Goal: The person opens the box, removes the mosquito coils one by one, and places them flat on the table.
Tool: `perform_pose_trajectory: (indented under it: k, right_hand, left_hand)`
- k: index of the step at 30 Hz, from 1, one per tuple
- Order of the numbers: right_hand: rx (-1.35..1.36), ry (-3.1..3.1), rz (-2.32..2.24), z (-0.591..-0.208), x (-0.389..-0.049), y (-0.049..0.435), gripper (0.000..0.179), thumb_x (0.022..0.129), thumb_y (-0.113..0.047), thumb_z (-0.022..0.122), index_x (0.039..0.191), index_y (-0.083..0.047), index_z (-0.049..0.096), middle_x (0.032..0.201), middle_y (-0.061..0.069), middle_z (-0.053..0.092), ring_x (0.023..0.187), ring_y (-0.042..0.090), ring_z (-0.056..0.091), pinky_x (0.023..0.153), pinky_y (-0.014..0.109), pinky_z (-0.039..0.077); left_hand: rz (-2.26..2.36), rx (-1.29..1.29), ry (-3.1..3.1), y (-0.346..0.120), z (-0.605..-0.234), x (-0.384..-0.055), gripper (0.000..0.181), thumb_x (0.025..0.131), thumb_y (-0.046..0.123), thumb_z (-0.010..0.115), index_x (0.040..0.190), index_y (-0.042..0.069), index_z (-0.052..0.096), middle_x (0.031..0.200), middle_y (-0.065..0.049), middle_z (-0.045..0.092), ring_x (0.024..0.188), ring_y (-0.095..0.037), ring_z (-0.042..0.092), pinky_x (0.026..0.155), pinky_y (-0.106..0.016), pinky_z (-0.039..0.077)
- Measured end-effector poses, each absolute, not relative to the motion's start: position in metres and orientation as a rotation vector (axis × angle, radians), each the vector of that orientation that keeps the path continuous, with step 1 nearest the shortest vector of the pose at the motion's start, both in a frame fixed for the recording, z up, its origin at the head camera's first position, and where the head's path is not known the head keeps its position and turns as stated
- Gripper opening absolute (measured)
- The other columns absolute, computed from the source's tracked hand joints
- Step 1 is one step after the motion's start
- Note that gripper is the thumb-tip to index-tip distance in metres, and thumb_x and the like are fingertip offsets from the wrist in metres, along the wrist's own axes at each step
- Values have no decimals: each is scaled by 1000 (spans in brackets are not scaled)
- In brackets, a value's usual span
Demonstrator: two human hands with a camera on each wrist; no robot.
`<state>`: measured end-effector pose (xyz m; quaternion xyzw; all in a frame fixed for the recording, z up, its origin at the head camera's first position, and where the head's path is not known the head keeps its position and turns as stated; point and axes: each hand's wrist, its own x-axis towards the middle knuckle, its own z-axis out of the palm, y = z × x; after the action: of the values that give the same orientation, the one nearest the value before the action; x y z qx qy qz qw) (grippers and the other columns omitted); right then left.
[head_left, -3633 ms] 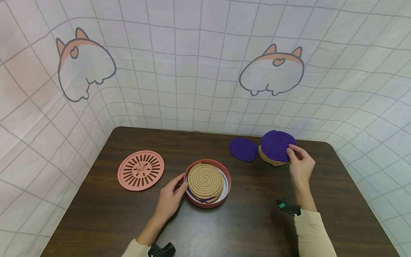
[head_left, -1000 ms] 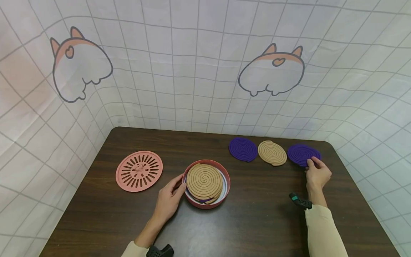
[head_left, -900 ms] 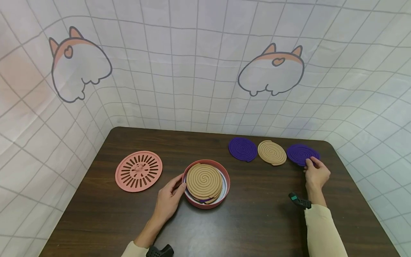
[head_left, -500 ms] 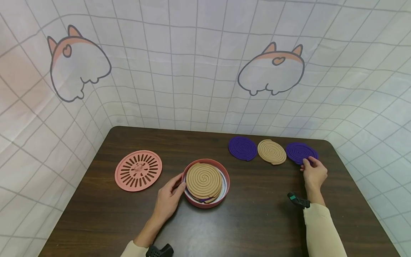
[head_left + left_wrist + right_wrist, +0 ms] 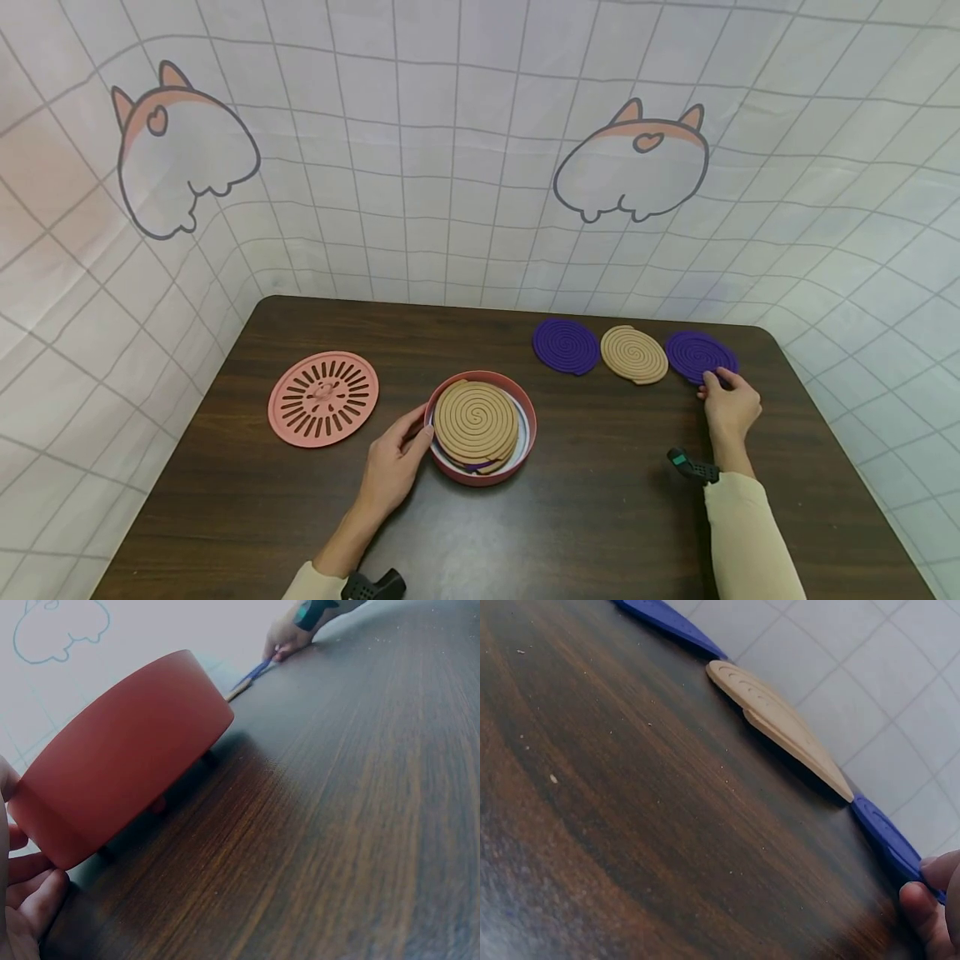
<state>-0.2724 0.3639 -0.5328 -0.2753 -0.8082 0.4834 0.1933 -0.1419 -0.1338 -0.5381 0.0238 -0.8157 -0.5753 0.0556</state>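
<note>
My left hand (image 5: 393, 462) grips the left side of a round red mosquito coil holder (image 5: 528, 446), thumb near the rim. Inside, a stack of tan mosquito coils (image 5: 477, 422) lies over a white lining, with a purple edge showing beneath. At the right back my right hand (image 5: 731, 408) pinches the near edge of a purple mosquito coil (image 5: 692, 352) lying on the table. A tan coil (image 5: 634, 355) sits right beside it, and another purple coil (image 5: 566, 347) is at the left end of this row. In the right wrist view, thumb and finger meet at the purple coil's (image 5: 887, 838) edge.
A pink slotted lid (image 5: 323, 399) lies on the left of the dark wooden table (image 5: 570, 517). Behind the table hangs a white grid-patterned curtain (image 5: 450, 167). The coil row lies near the table's back edge.
Since the oldest frame, my right hand has brought the purple coil off the tan one and down to its right. Lately it has slid slightly left. My left hand stays on the holder.
</note>
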Motion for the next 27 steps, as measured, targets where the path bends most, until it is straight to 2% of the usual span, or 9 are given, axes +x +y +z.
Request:
perform_pose_trajectory:
  k: [2,4,7,10,13,20,27]
  right_hand:
    - [-773,-2277,1333,-533,-272,364,43,97,-22,64,134,0,63,55,-30,51,44,-11,54,48,8,47]
    - [-777,-2278,1318,-534,-272,364,42,97,-23,64,133,-1,64,58,-19,62,43,-11,54,48,8,47]
    - [-769,-2276,1313,-536,-272,364,42,97,-23,64,132,0,64,93,8,76,43,-12,53,48,8,47]
    - [-752,-2271,1326,-537,-272,364,43,98,-22,63,134,2,62,133,27,61,43,-13,51,47,8,46]
    - [-744,-2271,1332,-538,-272,365,44,98,-21,63,134,3,61,141,30,54,41,-14,50,46,7,45]
    - [-735,-2268,1344,-540,-273,367,44,98,-19,63,135,4,60,155,26,39,42,-15,50,47,5,44]
    - [-734,-2288,1335,-540,-272,367,44,99,-18,62,136,4,58,158,25,34,43,-16,50,49,4,44]
  left_hand:
    - [-1738,64,-2469,-134,-539,-142,40,100,32,62,138,18,62,133,-4,67,121,-18,65,99,-35,54]
    - [-1727,57,-2466,-134,-540,-142,41,100,32,62,137,17,62,133,-5,67,121,-19,65,99,-35,55]
    - [-1718,56,-2463,-134,-540,-142,41,100,32,62,137,17,62,132,-5,67,120,-19,65,98,-35,55]
    - [-1729,61,-2460,-134,-540,-142,40,100,32,62,137,18,62,132,-4,67,121,-17,65,98,-34,55]
    - [-1747,60,-2456,-134,-540,-142,40,100,31,62,137,18,62,132,-3,67,121,-16,65,99,-34,54]
    - [-1755,55,-2452,-134,-541,-142,40,100,32,62,137,17,62,133,-6,67,121,-19,65,99,-34,54]
    - [-1760,71,-2463,-134,-541,-142,40,100,32,62,138,19,61,133,-4,67,122,-17,64,100,-34,54]
